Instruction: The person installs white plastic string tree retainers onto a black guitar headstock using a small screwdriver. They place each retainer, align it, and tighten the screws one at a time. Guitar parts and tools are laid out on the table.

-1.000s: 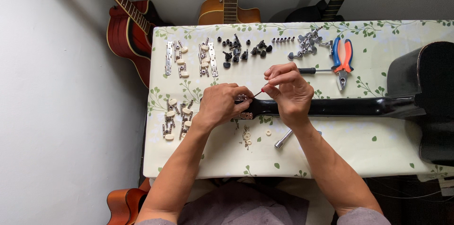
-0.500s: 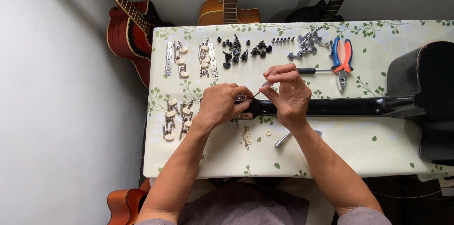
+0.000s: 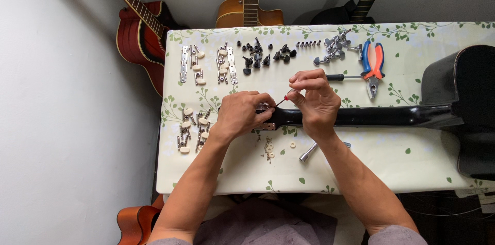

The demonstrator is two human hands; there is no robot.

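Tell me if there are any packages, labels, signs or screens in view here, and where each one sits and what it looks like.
None in view. The table with its leaf-print cloth holds only loose tuning pegs, pliers and the black guitar neck under the left hand and right hand; nothing packaged, labelled or lit.

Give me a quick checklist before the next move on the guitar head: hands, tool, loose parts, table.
1. Left hand steadies the black guitar head: ok, it rests on the head's end.
2. Right hand has the thin red-tipped tool pinched: ok, the tip points toward the head.
3. Tool tip seated on a part: cannot tell, the fingers hide it.
4. Guitar neck lies flat across the table: ok.
5. Small white parts and the metal socket wrench lie just below the neck, near the wrists: not ok, easy to knock.
6. Pliers are apart from both hands: ok.
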